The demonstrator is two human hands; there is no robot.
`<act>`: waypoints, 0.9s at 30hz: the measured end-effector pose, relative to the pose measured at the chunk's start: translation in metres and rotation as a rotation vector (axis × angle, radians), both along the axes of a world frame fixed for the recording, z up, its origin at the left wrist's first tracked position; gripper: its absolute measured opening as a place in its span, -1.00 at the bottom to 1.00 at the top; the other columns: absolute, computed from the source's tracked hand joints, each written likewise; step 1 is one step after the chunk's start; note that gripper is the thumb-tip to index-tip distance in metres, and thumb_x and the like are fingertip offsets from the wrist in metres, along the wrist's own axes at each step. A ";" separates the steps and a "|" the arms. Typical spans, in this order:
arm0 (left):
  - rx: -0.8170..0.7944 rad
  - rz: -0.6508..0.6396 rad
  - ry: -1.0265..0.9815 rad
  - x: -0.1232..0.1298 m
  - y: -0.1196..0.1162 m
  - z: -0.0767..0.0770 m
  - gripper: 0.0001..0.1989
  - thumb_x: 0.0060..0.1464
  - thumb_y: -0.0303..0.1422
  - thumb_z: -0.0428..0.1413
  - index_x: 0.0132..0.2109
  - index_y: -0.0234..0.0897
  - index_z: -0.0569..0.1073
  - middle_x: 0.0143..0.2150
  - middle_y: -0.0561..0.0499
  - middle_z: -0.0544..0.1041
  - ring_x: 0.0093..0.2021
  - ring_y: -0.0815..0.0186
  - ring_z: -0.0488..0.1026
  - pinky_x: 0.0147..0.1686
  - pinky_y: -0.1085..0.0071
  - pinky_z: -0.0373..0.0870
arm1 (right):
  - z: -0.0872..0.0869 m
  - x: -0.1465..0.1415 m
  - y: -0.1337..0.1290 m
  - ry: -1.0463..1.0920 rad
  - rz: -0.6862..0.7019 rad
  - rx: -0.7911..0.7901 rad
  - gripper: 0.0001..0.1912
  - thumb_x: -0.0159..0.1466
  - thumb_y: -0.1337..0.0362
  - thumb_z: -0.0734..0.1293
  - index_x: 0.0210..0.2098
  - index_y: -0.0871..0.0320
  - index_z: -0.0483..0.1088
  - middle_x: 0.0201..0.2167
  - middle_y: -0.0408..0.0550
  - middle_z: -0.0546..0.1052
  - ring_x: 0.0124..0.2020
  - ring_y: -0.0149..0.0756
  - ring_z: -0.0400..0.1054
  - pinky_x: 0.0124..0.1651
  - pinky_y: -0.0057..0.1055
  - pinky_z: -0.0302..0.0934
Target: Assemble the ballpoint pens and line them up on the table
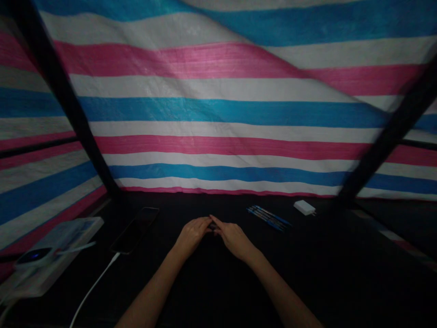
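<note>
Small dark object (213,226), kind unclear and mostly hidden, is pinched between the fingertips of both hands at the near middle of the desk (341,282). The left hand (193,234) and right hand (234,238) are curved almost closed, meeting at the object. Blue pens (268,217) and a white charger (303,207) are placed ahead to the right; a black smartphone (134,230) lies to the left, with a white cable (95,287) attached.

1. Pink, white and blue striped tarp (218,114) walls this thing in on the front and both sides.
2. Black frame poles (58,86) slant across both corners.
3. Dark tabletop (344,273), pretty dim light.
</note>
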State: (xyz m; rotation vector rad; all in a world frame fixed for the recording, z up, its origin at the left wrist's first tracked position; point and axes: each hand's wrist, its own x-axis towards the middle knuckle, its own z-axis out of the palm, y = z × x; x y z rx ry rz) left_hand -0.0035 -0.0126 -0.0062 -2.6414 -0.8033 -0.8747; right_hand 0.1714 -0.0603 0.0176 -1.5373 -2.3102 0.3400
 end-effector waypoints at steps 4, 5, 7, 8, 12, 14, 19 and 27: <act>-0.044 0.257 -0.107 -0.011 0.008 0.007 -0.54 0.16 -0.25 -0.08 0.15 -0.37 0.09 0.04 -0.19 0.32 0.01 0.21 0.30 -0.07 0.29 0.29 | -0.001 0.018 0.008 0.102 -0.086 0.115 -0.45 0.19 0.52 0.00 0.16 0.10 0.02 -0.06 0.01 0.37 -0.10 -0.33 0.25 -0.07 -0.38 0.02; -0.057 0.303 -0.104 -0.013 0.010 0.007 -0.55 0.16 -0.25 -0.09 0.15 -0.35 0.10 0.04 -0.18 0.33 0.00 0.20 0.30 -0.07 0.27 0.28 | -0.001 0.022 0.010 0.160 -0.111 0.145 -0.47 0.19 0.51 0.00 0.14 0.12 0.05 -0.10 0.00 0.38 -0.12 -0.34 0.25 -0.08 -0.39 0.03; -0.081 0.350 -0.080 -0.015 0.011 0.007 -0.62 0.17 -0.28 -0.11 0.10 -0.32 0.17 -0.01 -0.14 0.36 -0.03 0.19 0.32 -0.10 0.26 0.27 | 0.002 0.028 0.015 0.291 -0.179 0.189 -0.58 0.24 0.38 0.04 0.09 0.14 0.11 -0.21 -0.04 0.42 -0.22 -0.35 0.27 -0.17 -0.41 0.07; -0.093 0.353 -0.061 -0.016 0.011 0.006 -0.67 0.18 -0.30 -0.11 0.06 -0.30 0.22 -0.04 -0.12 0.38 -0.05 0.20 0.33 -0.11 0.26 0.26 | 0.003 0.030 0.016 0.344 -0.214 0.208 -0.64 0.25 0.29 0.06 0.04 0.15 0.16 -0.29 -0.07 0.43 -0.29 -0.35 0.28 -0.23 -0.43 0.08; -0.146 0.308 0.019 -0.012 0.006 0.005 -0.79 0.18 -0.36 -0.12 -0.08 -0.27 0.32 -0.16 -0.05 0.42 -0.15 0.25 0.35 -0.16 0.30 0.23 | 0.010 0.032 0.017 0.357 -0.305 0.270 -0.60 0.24 0.03 0.06 -0.44 0.18 0.34 -0.59 -0.17 0.36 -0.53 -0.41 0.21 -0.46 -0.51 -0.04; -0.165 0.297 0.043 -0.010 0.004 0.006 -0.81 0.18 -0.37 -0.12 -0.13 -0.26 0.34 -0.21 -0.02 0.42 -0.19 0.27 0.35 -0.18 0.31 0.21 | 0.012 0.032 0.016 0.281 -0.356 0.284 -0.51 0.21 -0.03 0.07 -0.63 0.18 0.28 -0.68 -0.19 0.30 -0.60 -0.44 0.16 -0.51 -0.50 -0.12; -0.188 0.291 0.055 -0.011 0.004 0.007 -0.81 0.19 -0.37 -0.14 -0.22 -0.28 0.35 -0.30 0.00 0.41 -0.25 0.28 0.33 -0.22 0.33 0.19 | 0.014 0.030 0.012 0.072 -0.514 0.227 -0.53 0.19 0.03 0.10 -0.70 0.16 0.29 -0.71 -0.15 0.35 -0.61 -0.42 0.20 -0.53 -0.47 -0.17; -0.182 0.291 0.073 -0.011 0.005 0.006 -0.80 0.19 -0.38 -0.14 -0.25 -0.28 0.36 -0.33 0.00 0.41 -0.27 0.27 0.33 -0.25 0.33 0.17 | 0.018 0.030 0.011 -0.104 -0.607 0.157 -0.54 0.19 -0.01 0.08 -0.56 0.15 0.41 -0.58 -0.06 0.48 -0.47 -0.31 0.36 -0.51 -0.46 -0.08</act>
